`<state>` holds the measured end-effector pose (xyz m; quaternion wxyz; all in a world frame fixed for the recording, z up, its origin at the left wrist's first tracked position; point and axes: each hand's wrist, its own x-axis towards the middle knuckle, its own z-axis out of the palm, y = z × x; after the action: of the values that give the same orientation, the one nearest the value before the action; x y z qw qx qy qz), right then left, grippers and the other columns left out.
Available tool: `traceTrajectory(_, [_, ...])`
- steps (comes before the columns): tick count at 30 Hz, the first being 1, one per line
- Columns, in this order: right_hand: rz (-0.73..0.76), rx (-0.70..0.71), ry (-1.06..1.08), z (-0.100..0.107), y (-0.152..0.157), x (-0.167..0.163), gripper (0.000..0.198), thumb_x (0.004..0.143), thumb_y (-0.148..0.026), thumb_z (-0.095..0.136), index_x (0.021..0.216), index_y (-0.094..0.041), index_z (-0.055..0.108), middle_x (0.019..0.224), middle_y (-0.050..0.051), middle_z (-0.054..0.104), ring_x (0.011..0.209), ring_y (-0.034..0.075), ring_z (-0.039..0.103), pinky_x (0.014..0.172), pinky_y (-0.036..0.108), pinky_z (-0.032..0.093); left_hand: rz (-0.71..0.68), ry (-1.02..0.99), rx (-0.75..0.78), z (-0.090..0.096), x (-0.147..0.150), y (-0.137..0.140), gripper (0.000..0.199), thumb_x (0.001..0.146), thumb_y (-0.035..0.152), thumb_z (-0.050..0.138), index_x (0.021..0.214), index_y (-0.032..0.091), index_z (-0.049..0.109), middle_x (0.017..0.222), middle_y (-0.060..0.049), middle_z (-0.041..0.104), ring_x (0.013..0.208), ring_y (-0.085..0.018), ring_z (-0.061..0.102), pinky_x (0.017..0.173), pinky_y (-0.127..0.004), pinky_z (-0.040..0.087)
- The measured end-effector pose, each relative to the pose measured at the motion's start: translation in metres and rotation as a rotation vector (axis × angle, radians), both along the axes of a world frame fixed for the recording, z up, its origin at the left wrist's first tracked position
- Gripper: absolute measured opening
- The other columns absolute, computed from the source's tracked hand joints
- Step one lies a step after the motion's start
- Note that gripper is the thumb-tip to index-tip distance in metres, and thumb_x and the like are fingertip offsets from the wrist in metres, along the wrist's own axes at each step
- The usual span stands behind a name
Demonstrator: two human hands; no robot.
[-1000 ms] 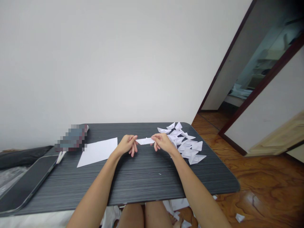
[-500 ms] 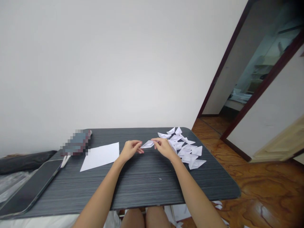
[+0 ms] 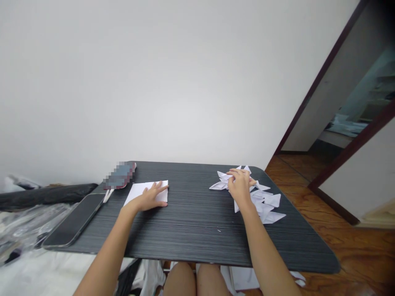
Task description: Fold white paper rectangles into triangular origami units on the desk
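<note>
My left hand [image 3: 150,197] lies on a white sheet of paper [image 3: 135,191] at the left of the dark table, its fingers spread over the sheet's right part. Over on the right, my right hand [image 3: 240,183] is above a cluster of small folded white paper boats [image 3: 267,201]. Its fingers are bent but apart, and I see nothing held in them. It covers some of the boats. One paper boat [image 3: 218,186] lies at the cluster's left edge, beside the hand.
A dark phone [image 3: 75,218] lies at the table's left edge, near a white cable [image 3: 107,195]. Behind it is a pixelated object [image 3: 120,176]. Clear plastic and a black roll [image 3: 46,197] are left of the table [image 3: 191,222]. A doorway opens at the right.
The paper boat between my hands has gone to the cluster on the right with my right hand. My left hand has moved left onto the sheet. The view has shifted.
</note>
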<state>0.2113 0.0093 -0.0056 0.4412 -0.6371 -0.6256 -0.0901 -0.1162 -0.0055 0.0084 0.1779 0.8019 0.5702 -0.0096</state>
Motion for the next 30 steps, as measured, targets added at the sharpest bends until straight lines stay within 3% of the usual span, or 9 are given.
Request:
traceTrajectory(7, [0.062,-0.032,0.003,-0.001,0.0,-0.003,0.028,0.068,-0.009,0.037,0.072,-0.017,0.064,0.092,0.008,0.061,0.093,0.025,0.04,0.077,0.042,0.019,-0.05,-0.206,0.111,-0.001,-0.012,0.004,0.072,0.067,0.051,0.051,0.129,0.021,0.03,0.134,-0.007,0.031,0.122,-0.025,0.028,0.098,-0.034,0.023])
traceTrajectory(14, [0.058,-0.094,0.02,-0.002,0.001,-0.006,0.028,0.067,-0.008,0.039,0.071,-0.019,0.064,0.091,0.005,0.062,0.093,0.023,0.042,0.073,0.038,0.017,-0.116,-0.303,0.158,0.01,-0.019,0.002,0.053,0.075,0.044,0.043,0.122,0.02,0.042,0.125,-0.005,0.044,0.114,-0.023,0.041,0.094,-0.032,0.029])
traceTrajectory(21, [0.108,-0.106,0.034,-0.005,0.003,-0.007,0.027,0.068,-0.01,0.038,0.072,-0.018,0.064,0.087,0.006,0.063,0.089,0.023,0.043,0.072,0.037,0.019,-0.112,-0.315,0.103,0.007,-0.032,-0.002,0.064,0.069,0.021,0.046,0.13,0.019,0.027,0.13,-0.004,0.038,0.114,-0.021,0.041,0.094,-0.03,0.029])
traceTrajectory(23, [0.107,-0.097,0.043,-0.005,0.003,-0.008,0.027,0.069,-0.01,0.038,0.073,-0.018,0.064,0.087,0.007,0.062,0.09,0.024,0.044,0.074,0.039,0.019,-0.062,-0.304,0.137,0.008,-0.033,-0.002,0.067,0.066,0.013,0.042,0.131,0.02,0.025,0.127,-0.004,0.042,0.109,-0.02,0.046,0.091,-0.03,0.032])
traceTrajectory(27, [0.133,-0.105,0.101,-0.005,0.003,-0.013,0.026,0.07,-0.011,0.04,0.077,-0.017,0.064,0.092,0.008,0.062,0.095,0.025,0.045,0.079,0.044,0.021,0.127,-0.329,0.369,0.021,-0.014,0.001,0.044,0.068,0.015,0.04,0.109,0.015,0.056,0.105,-0.007,0.061,0.093,-0.023,0.056,0.08,-0.029,0.039])
traceTrajectory(30, [0.296,-0.137,0.246,-0.003,0.002,-0.024,0.023,0.074,-0.018,0.042,0.082,-0.017,0.064,0.097,0.008,0.062,0.099,0.024,0.048,0.087,0.044,0.025,0.191,-0.511,0.488,0.034,0.022,0.007,0.028,0.071,0.029,0.048,0.083,0.013,0.067,0.08,-0.007,0.067,0.074,-0.023,0.059,0.066,-0.027,0.042])
